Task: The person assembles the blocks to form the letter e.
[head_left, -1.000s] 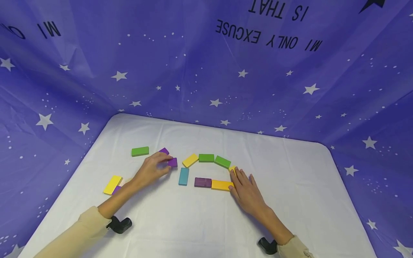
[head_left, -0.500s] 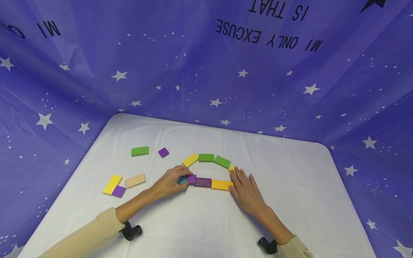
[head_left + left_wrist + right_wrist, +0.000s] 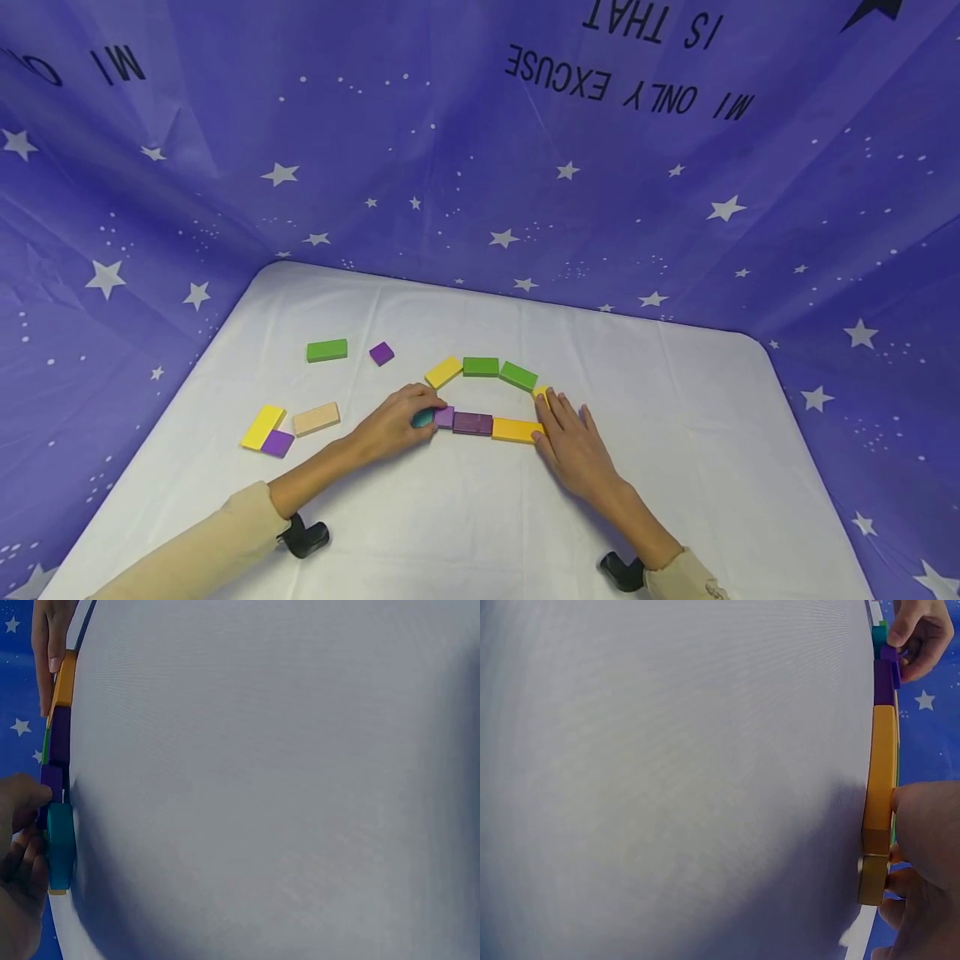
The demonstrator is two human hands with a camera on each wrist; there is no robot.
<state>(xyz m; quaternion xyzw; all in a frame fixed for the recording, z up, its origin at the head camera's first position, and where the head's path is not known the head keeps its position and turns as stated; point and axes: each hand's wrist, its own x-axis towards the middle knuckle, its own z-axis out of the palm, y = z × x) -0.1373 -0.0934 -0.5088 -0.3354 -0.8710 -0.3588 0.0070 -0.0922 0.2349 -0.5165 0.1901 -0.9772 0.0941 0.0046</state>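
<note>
My left hand [image 3: 393, 423] pinches a small purple block [image 3: 445, 417] between thumb and fingers. That block sits at the left end of a dark purple block [image 3: 472, 424], which meets an orange block [image 3: 516, 430] in a row. Beside the pinched block is a teal block [image 3: 61, 846], partly covered by my left fingers in the head view. My right hand [image 3: 573, 446] lies with fingers extended at the orange block's right end, its fingertips over a yellow block [image 3: 541, 392]. A darker yellow block [image 3: 874, 880] shows by the right fingers in the right wrist view.
Behind the row, a yellow block [image 3: 444, 372] and two green blocks [image 3: 480, 367] form an arch. To the left lie a green block [image 3: 327, 350], a purple block [image 3: 382, 354], a beige block [image 3: 317, 419], and a yellow block [image 3: 263, 427] against another purple one [image 3: 277, 443].
My left hand has carried the small purple block rightward and nearer to me, to the dark purple block's left end, and still grips it there. My right hand has stayed in place.
</note>
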